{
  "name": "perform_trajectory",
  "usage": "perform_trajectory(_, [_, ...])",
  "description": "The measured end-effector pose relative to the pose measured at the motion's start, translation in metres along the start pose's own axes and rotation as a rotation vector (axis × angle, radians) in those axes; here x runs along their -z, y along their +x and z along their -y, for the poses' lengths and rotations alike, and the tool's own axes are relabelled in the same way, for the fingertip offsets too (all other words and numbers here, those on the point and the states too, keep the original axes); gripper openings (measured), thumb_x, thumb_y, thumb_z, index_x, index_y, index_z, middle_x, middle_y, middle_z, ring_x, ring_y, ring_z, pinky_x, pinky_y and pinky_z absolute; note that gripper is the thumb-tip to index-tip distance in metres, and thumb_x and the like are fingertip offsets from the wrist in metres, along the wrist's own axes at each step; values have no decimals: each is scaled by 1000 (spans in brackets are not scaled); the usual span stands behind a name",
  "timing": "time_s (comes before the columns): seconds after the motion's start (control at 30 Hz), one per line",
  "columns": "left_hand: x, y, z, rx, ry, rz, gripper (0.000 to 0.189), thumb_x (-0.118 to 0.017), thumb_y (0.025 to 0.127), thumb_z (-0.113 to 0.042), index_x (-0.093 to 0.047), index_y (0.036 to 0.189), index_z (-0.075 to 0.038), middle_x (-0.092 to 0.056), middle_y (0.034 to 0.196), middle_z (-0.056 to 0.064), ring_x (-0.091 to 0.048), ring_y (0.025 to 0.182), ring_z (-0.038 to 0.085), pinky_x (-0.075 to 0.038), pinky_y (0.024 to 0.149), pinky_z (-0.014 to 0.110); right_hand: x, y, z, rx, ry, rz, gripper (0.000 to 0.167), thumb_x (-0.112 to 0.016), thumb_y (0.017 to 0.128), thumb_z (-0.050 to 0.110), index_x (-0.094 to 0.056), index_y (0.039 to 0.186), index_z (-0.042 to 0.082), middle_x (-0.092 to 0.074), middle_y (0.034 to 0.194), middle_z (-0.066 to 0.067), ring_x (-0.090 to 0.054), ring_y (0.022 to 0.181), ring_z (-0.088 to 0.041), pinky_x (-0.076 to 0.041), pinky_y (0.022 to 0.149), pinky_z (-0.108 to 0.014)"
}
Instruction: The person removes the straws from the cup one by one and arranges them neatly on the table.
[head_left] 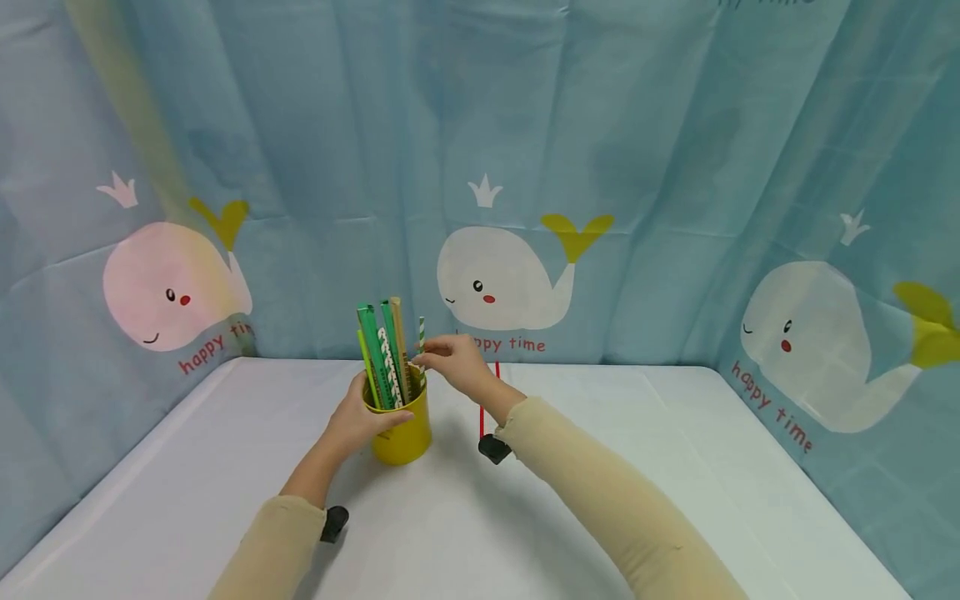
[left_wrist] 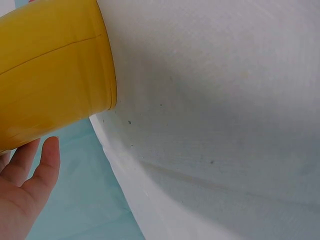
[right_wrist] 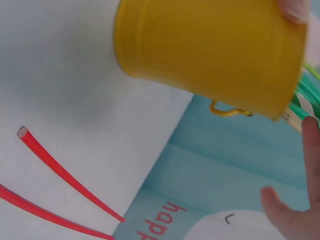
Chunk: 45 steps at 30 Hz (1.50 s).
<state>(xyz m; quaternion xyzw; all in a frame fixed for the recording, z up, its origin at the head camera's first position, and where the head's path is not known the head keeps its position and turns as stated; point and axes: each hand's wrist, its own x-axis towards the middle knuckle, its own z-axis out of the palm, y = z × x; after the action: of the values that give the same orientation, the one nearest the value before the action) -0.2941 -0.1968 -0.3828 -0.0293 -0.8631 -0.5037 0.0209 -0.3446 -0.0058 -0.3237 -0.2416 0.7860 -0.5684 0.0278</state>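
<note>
A yellow bucket (head_left: 401, 437) stands on the white table with several straws in it. Among them are green straws (head_left: 372, 333), a tan straw (head_left: 398, 325) and a yellow-green straw (head_left: 365, 354). My left hand (head_left: 360, 417) grips the bucket near its rim, thumb across the front; its fingers (left_wrist: 47, 162) lie along the wall in the left wrist view. At the bucket's right side, my right hand (head_left: 456, 364) pinches a green-and-white striped straw (head_left: 422, 327), upright at the rim. The pinch itself is out of the right wrist view.
Two red straws (right_wrist: 65, 172) lie on the table (head_left: 600, 467) right of the bucket, partly behind the right forearm in the head view. A blue curtain (head_left: 660, 183) with whale prints hangs behind the table and along its sides. A small wire loop (right_wrist: 227, 111) juts from the bucket.
</note>
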Motion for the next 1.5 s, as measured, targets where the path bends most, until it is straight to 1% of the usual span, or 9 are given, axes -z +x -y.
perform_trajectory(0.17, [0,3,1,11,6,-2,106,-80,79,-44,-12,151,-5,-40,140,24,-44,125,41,-36,104,58,12,-5,6,48,126,-26,28,-63,96,12,-67,120,-1,-63,128,-8,-66,103,-26,-48,98,-35])
perform_trajectory(0.37, [2,2,2,33,-3,-1,108,-80,79,-44,-10,151,-4,-38,141,25,-42,126,42,-35,105,59,22,-6,9,101,180,-71,27,-60,97,13,-67,118,-2,-60,132,-7,-65,102,-22,-49,96,-32])
perform_trajectory(0.6, [0,2,3,38,-16,-5,106,-80,79,-42,-11,151,-4,-40,139,25,-44,124,41,-37,103,58,35,-11,11,218,277,-220,27,-59,97,8,-64,119,-7,-66,121,-13,-63,90,-12,-50,80,-24])
perform_trajectory(0.77, [0,2,2,41,-9,-6,106,-80,80,-42,-10,151,-4,-39,140,25,-42,125,41,-35,104,58,46,-14,8,336,301,-369,25,-61,95,4,-63,116,-10,-72,103,-7,-65,84,-13,-51,73,-19])
perform_trajectory(0.83, [1,2,2,42,-3,-6,106,-80,80,-42,-10,151,-4,-38,141,25,-42,126,41,-35,105,58,51,-15,5,345,283,-428,26,-63,94,2,-62,117,-9,-72,88,-1,-65,78,-13,-50,72,-19])
perform_trajectory(0.97, [1,2,2,35,1,-4,107,-79,79,-44,-10,151,-5,-38,141,25,-42,126,41,-35,105,58,58,-18,-3,344,274,-498,26,-64,91,-3,-56,115,-9,-69,81,3,-63,74,-12,-51,75,-20])
perform_trajectory(1.13, [3,0,5,29,1,-8,108,-79,78,-47,-11,151,-5,-38,142,24,-41,126,41,-35,105,59,67,-22,-19,335,211,-492,17,-63,91,-4,-58,106,-10,-67,82,-9,-63,78,-28,-52,71,-24])
perform_trajectory(1.37, [2,1,5,21,0,-4,108,-79,78,-48,-11,150,-5,-38,142,24,-41,126,41,-35,105,58,89,-27,-45,175,1,-424,23,-66,92,3,-63,114,-4,-63,93,-10,-57,82,-10,-47,74,-22])
perform_trajectory(1.5, [1,1,4,20,-2,-3,108,-79,78,-46,-11,150,-5,-38,141,24,-42,126,41,-35,104,58,104,-30,-56,125,-69,-314,35,-67,91,4,-58,125,-2,-60,100,-14,-53,87,-17,-45,74,-27])
